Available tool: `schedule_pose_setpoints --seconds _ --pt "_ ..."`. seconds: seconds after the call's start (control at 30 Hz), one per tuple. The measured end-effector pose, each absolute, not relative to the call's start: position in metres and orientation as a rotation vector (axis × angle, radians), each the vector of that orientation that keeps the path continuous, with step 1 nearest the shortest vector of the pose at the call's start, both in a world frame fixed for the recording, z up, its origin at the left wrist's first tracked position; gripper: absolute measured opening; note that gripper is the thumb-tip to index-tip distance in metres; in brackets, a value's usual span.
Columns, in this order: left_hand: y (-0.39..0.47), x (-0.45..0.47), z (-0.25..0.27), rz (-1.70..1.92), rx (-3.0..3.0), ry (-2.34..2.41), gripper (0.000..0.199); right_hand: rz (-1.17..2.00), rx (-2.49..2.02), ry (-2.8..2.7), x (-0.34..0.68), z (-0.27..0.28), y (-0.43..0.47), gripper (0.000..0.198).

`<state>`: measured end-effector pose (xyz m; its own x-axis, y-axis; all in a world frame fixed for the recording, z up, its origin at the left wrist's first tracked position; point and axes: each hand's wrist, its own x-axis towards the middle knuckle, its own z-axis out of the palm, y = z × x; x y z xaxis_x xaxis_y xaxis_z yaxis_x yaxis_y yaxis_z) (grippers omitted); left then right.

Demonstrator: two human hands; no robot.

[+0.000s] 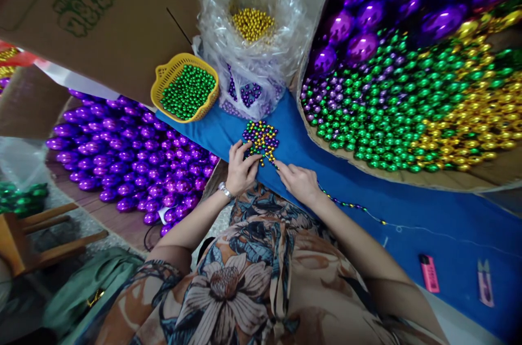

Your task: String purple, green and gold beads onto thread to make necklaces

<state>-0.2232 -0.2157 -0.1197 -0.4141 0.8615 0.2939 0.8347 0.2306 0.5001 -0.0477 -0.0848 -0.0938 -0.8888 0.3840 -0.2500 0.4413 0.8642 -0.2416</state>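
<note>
Just apart, the left hand [243, 168] and right hand [299, 182] sit at the near edge of a loose bead pile [260, 137] on the blue-covered bench [452, 209]. The right pinches a beaded strand [351, 205]; the left's grip is unclear. A careless nudge could scatter beads; slack could tangle the strand.

Two hands [242, 171] [299, 183], one yellow basket [158, 81], one watch [225, 190], one pink lighter [429, 273], one snips [485, 285] (beads [263, 137] too many to count).
</note>
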Motion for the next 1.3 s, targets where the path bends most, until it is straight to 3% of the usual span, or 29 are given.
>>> schedule_pose_setpoints --seconds 1.3 --pt "-0.216 -0.220 -0.119 0.870 1.671 2.418 0.022 -0.416 0.552 2.860 -0.042 -0.094 -0.088 0.044"
